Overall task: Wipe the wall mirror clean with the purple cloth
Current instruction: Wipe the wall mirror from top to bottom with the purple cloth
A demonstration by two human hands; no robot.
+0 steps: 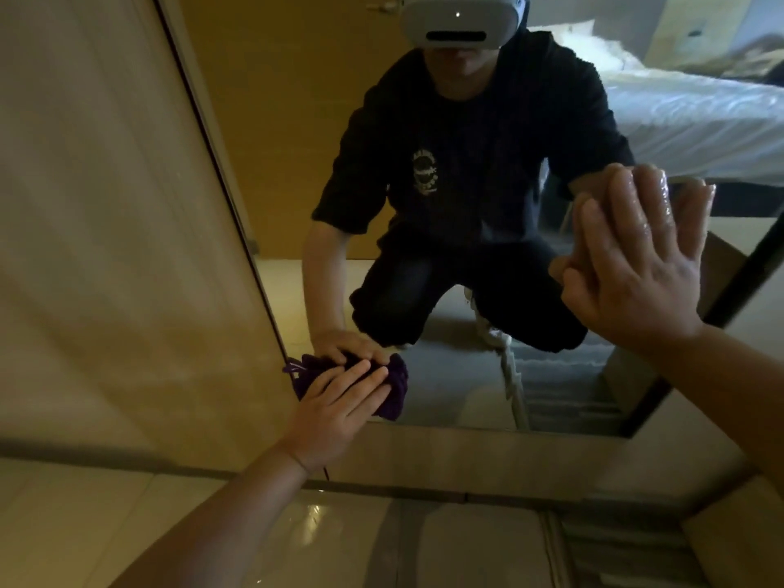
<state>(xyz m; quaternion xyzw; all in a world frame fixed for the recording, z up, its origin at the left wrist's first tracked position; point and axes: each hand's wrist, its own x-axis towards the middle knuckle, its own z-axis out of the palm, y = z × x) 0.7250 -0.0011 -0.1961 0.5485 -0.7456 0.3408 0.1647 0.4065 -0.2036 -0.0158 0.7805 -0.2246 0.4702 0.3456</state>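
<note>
The wall mirror (445, 396) fills the centre and upper right of the frame, its dark edge running diagonally from the upper left down to the lower centre, with a pale wall panel (106, 227) to its left and a glossy tiled floor (322, 541) along the bottom. In the glass you appear crouched in dark clothing with a white headset, and a bed with white linen (695, 120) shows in the upper right. Your right hand (636, 265), at the right of the frame, is flat against the glass with fingers straight and close together, palm pressed to the surface and holding nothing; its reflection meets it fingertip to fingertip. Your left hand (339, 401), at lower centre, lies with fingers extended and slightly spread over the purple cloth (392, 392), pressing it against the mirror rather than clutching it. The cloth is bunched between that palm and the glass, in the mirror's lower left corner just beside the frame edge, with part of it showing past the fingertips to the right and a few loose threads at the left.
</note>
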